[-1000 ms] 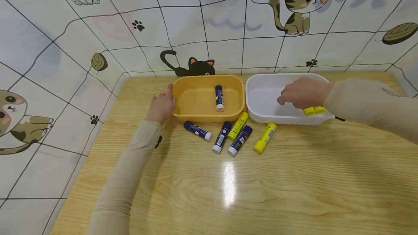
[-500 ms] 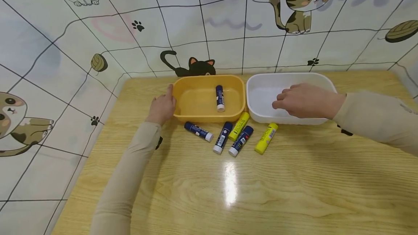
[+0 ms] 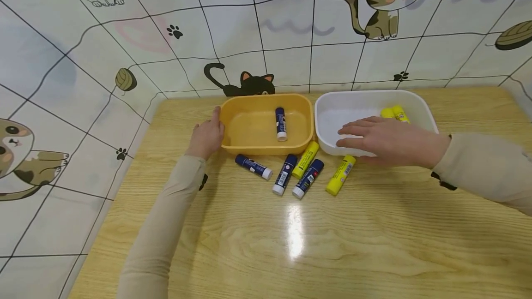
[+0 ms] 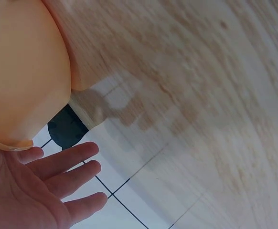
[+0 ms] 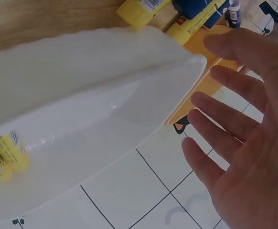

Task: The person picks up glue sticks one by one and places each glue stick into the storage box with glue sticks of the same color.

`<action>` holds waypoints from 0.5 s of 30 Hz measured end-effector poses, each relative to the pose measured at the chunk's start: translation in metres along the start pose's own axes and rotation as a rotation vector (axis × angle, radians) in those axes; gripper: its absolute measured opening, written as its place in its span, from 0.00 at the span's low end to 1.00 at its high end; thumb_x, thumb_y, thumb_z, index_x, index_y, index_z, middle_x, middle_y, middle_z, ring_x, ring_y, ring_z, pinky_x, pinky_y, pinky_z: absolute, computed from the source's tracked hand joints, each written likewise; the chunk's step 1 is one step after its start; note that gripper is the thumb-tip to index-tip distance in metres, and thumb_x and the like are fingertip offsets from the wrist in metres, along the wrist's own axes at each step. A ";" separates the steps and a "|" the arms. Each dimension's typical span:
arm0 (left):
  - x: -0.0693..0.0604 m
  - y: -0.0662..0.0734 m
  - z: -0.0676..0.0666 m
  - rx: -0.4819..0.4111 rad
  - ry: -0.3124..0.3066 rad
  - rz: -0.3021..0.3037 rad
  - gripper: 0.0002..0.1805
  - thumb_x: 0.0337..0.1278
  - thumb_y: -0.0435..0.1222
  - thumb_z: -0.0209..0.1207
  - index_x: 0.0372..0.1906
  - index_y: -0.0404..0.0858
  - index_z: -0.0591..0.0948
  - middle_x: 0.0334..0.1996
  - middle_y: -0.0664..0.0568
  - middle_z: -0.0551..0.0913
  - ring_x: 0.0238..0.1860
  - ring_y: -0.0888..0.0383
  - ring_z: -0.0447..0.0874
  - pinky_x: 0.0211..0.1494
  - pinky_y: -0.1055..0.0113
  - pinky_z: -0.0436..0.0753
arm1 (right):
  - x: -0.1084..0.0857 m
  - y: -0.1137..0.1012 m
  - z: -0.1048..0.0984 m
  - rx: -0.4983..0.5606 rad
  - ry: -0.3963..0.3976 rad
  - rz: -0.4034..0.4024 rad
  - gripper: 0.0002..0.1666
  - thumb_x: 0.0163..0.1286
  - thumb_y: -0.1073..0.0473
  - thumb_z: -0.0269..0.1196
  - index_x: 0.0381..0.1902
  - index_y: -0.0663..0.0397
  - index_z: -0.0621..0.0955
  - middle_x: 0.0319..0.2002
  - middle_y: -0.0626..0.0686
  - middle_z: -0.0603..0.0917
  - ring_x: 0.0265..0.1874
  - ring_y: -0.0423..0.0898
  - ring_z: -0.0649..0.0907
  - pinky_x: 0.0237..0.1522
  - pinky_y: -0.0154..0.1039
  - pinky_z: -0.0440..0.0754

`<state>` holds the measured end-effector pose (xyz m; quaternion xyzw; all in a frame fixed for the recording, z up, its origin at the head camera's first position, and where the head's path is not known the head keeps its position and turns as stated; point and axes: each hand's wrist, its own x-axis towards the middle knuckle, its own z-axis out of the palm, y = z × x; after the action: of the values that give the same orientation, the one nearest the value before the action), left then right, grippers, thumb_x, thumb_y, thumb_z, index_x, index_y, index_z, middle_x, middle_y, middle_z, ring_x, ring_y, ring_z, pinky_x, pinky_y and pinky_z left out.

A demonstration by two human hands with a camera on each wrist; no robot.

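My left hand (image 3: 205, 136) touches the left rim of an orange-yellow plastic tray (image 3: 237, 148), its fingers mostly extended in the left wrist view; the thumb is hidden there. One blue glue stick (image 3: 281, 124) with a white cap lies inside that tray. With fingers spread and holding nothing, my right hand (image 3: 388, 144) hovers over the front of a white tray (image 3: 332, 100). Two yellow glue sticks (image 5: 12, 150) lie in the white tray. On the table before the trays are a yellow glue stick (image 3: 341, 175), another yellow glue stick (image 3: 305, 159), and three blue glue sticks (image 3: 285, 174).
Both trays stand side by side at the back of the wood-grain table (image 3: 257, 243). Behind them rises a white wall covering (image 3: 287, 68) with black grid lines and printed cats. Another patterned wall (image 3: 54, 105) borders the left side.
The right hand has drawn toward the front of the white tray and spread its fingers, uncovering two yellow glue sticks at its right end. The left hand has stayed at the orange-yellow tray.
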<state>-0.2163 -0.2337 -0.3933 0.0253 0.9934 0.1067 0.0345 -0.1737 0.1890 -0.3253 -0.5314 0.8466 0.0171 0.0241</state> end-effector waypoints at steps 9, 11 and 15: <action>0.001 0.001 0.001 -0.001 -0.007 -0.023 0.29 0.74 0.38 0.31 0.75 0.37 0.48 0.52 0.28 0.78 0.54 0.34 0.76 0.68 0.37 0.56 | -0.002 -0.016 0.012 0.023 0.066 -0.013 0.29 0.53 0.64 0.72 0.54 0.53 0.79 0.57 0.58 0.78 0.57 0.58 0.76 0.57 0.56 0.73; 0.002 0.001 0.001 0.000 -0.003 -0.025 0.29 0.74 0.39 0.31 0.75 0.37 0.48 0.52 0.28 0.78 0.54 0.35 0.76 0.68 0.38 0.56 | -0.002 -0.020 0.013 0.031 0.069 -0.016 0.29 0.53 0.64 0.72 0.54 0.53 0.79 0.56 0.57 0.79 0.56 0.57 0.77 0.56 0.55 0.75; 0.002 0.000 0.001 0.002 0.001 -0.027 0.29 0.74 0.39 0.31 0.75 0.37 0.48 0.52 0.28 0.78 0.54 0.34 0.77 0.67 0.38 0.57 | -0.003 -0.025 0.017 0.037 0.079 -0.048 0.28 0.52 0.65 0.72 0.53 0.53 0.79 0.52 0.55 0.79 0.53 0.55 0.78 0.52 0.53 0.78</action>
<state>-0.2185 -0.2334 -0.3946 0.0118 0.9937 0.1053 0.0354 -0.1499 0.1814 -0.3417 -0.5513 0.8341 -0.0202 0.0009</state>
